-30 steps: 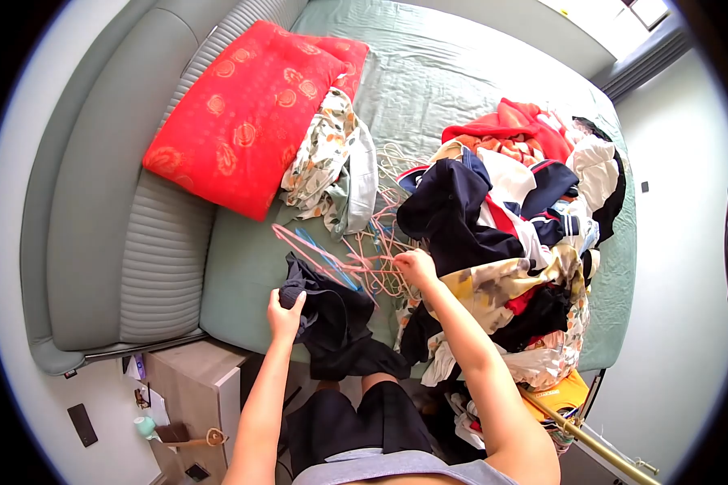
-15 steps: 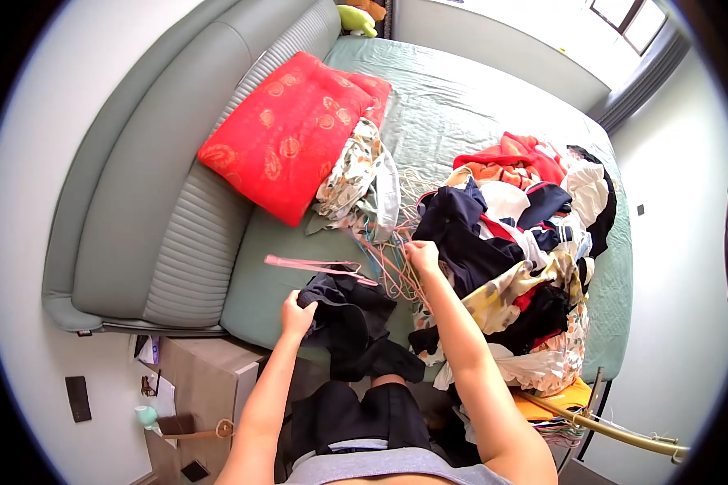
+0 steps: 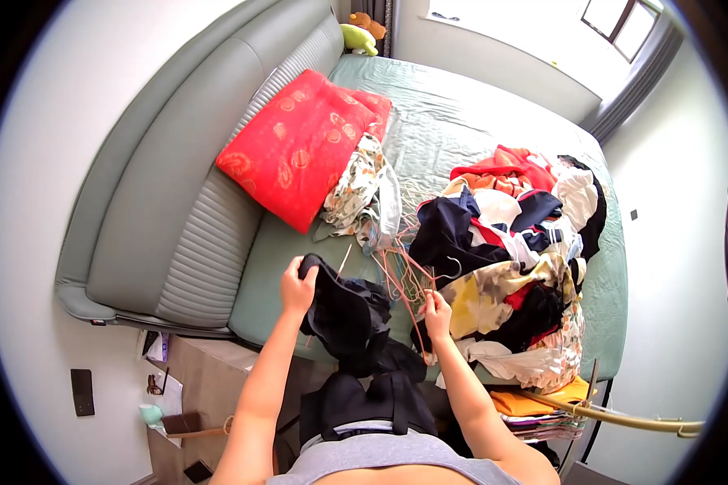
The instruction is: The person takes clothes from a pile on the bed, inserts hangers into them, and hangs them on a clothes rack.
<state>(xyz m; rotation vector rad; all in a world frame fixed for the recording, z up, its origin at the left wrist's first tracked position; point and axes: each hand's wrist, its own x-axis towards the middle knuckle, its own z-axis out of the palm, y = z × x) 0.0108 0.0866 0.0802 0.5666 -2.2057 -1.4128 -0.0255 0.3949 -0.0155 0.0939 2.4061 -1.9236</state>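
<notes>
"Read me the left side."
"Item: left hand (image 3: pixel 298 289), thumb and fingers closed on the upper edge of a dark garment (image 3: pixel 344 311). Garment bunched, hanging in folds over the near edge of the bed (image 3: pixel 453 105), close in front of the person."

"And the right?"
"Item: right hand (image 3: pixel 438 317), fingertips drawn together in a pinch on a pink hanger (image 3: pixel 418 323), just beside the garment. Curved metal hook showing above the fingers. Exact grip point on the frame: too small to tell from here."

"Between the hands?"
"One lot of thin hangers (image 3: pixel 396 259), pink and pale, tangled on the sheet, reaching towards the pillow end. How many, I cannot say; they overlap."

"Beyond the right hand?"
"One heap of clothes (image 3: pixel 481 299), mixed: navy, white, black, red, and a piece patterned yellow and grey. Below it, past the bed's edge, a yellow folded cloth (image 3: pixel 542 400) on top of a stack, a gold-coloured rail (image 3: pixel 623 416) passing beside it."

"Towards the headboard (image 3: pixel 150 218)?"
"One red bedding piece (image 3: pixel 299 145), folded, round gold motifs. Beside it, one floral cloth (image 3: pixel 352 190), crumpled. Far corner: a green plush toy (image 3: pixel 358 39)."
</notes>
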